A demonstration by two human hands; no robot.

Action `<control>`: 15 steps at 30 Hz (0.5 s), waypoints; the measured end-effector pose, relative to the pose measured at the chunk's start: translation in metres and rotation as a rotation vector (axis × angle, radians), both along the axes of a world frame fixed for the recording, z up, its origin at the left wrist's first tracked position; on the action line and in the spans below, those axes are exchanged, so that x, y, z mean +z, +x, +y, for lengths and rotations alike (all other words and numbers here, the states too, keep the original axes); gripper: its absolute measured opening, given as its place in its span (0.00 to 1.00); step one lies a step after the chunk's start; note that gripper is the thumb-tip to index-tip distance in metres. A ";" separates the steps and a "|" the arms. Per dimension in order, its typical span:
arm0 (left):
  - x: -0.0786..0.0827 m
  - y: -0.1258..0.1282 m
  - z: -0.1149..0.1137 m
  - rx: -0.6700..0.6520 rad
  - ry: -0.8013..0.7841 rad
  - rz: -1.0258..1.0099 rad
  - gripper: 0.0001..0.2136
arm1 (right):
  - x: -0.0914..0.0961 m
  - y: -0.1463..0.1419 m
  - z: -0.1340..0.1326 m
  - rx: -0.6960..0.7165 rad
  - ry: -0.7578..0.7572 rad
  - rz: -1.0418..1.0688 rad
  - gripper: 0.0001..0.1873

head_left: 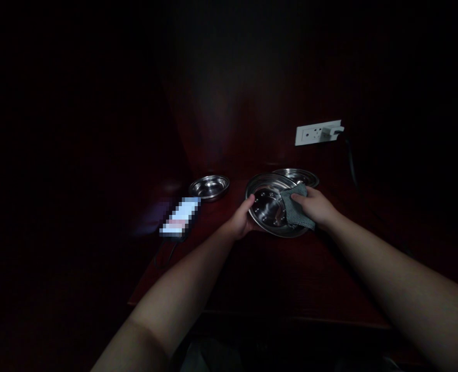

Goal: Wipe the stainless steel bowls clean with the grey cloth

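Note:
A round steel plate [265, 199] is tilted up over a dark red wooden table [290, 274]. My left hand [241, 219] grips the plate's near left rim, fingers closed around it. My right hand [317, 205] presses a grey cloth [295, 207] against the plate's inner right side, fingers closed on the cloth. Behind the held plate lies a second steel plate [300, 176], flat on the table and partly hidden.
A small steel bowl [209, 186] sits to the left at the back. A lit phone [180, 217] with a cable lies at the table's left edge. A white wall socket [317, 133] holds a plug with a dark cord. The surroundings are very dark.

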State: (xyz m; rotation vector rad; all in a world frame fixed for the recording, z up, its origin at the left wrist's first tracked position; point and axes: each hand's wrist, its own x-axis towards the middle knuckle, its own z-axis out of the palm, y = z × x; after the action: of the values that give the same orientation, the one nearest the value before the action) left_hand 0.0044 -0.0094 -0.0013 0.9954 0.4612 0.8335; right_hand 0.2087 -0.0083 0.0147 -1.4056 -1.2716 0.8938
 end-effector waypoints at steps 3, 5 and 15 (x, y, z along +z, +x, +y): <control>-0.002 -0.003 0.002 0.003 -0.005 0.000 0.28 | 0.000 0.000 0.000 0.027 -0.019 0.054 0.10; -0.004 -0.005 0.003 0.000 -0.019 0.019 0.29 | 0.002 0.001 -0.001 0.048 -0.042 0.068 0.10; -0.006 -0.015 0.005 -0.118 -0.062 0.164 0.33 | 0.009 0.003 -0.008 0.207 -0.171 0.115 0.09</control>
State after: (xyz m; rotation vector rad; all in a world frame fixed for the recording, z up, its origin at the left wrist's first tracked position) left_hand -0.0105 -0.0047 -0.0077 1.0275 0.5599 0.6308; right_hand 0.2114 -0.0164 0.0241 -1.3480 -1.2941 1.2315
